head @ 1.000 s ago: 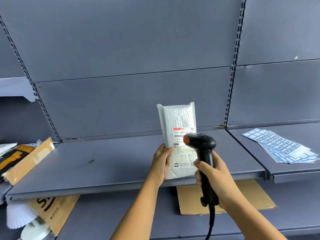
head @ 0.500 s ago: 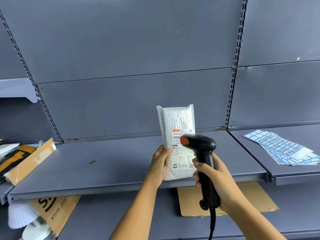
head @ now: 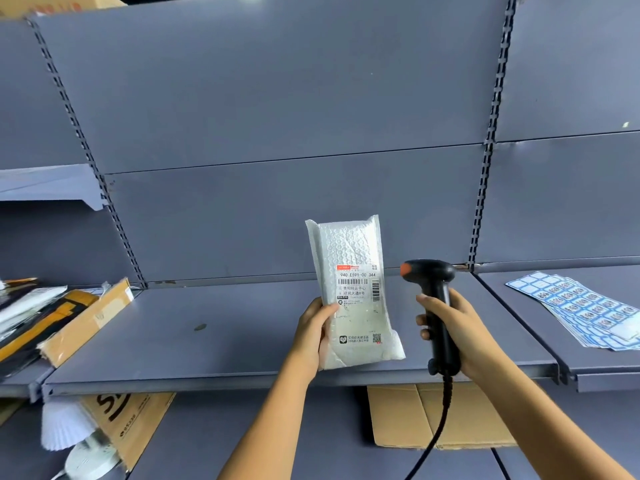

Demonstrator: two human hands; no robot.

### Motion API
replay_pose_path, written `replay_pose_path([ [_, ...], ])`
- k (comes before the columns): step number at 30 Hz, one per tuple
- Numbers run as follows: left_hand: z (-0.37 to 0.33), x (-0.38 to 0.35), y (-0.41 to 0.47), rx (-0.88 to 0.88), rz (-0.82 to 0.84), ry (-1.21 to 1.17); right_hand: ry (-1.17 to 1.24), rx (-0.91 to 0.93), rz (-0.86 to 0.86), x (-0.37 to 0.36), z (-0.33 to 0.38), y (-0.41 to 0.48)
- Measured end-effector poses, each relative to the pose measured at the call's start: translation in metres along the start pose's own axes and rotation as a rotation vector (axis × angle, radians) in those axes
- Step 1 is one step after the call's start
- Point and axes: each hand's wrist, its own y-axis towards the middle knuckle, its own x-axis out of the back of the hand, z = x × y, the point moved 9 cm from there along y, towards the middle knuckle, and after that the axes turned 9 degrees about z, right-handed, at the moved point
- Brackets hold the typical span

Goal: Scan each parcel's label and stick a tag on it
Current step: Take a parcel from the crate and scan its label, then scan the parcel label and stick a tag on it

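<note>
Left hand (head: pixel 313 336) has its fingers wrapped round the side of the white bubble parcel (head: pixel 353 306), holding it upright mid-frame with the label (head: pixel 358 284) facing out, presumably so the barcode reads clean. Right hand (head: pixel 460 337) grips the black scanner (head: pixel 436 306) just right of it. Blue tag sheets (head: pixel 585 306) sit on the shelf (head: pixel 568 356) at the right edge, handy for sticking

Grey shelf (head: pixel 242 341), tag sheets (head: pixel 581 306) right, parcels (head: pixel 86 317) left.
</note>
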Motion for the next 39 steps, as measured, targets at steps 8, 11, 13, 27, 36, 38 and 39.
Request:
replay_pose_path([
  [8,-0.006,0.006,-0.003,-0.015,-0.017,-0.038,-0.456,-0.173,0.007,0.023,-0.038,0.078],
  [11,-0.003,0.006,-0.006,0.001,-0.026,-0.032,-0.637,-0.235,0.018,0.025,-0.054,0.103],
  [13,0.000,0.006,-0.007,0.008,-0.040,-0.016,-0.791,-0.263,0.038,0.025,-0.062,0.112],
  [27,0.015,-0.029,0.006,0.025,-0.015,-0.061,-1.106,-0.210,0.102,0.029,-0.067,0.117],
  [36,0.023,-0.139,0.043,0.037,0.198,-0.139,-0.948,-0.017,-0.260,0.153,-0.007,0.062],
  [38,0.032,-0.167,0.049,0.065,0.243,-0.161,-0.967,-0.035,-0.339,0.191,-0.003,0.042],
  [39,0.040,-0.180,0.051,0.094,0.254,-0.170,-0.979,-0.045,-0.373,0.210,-0.002,0.032],
])
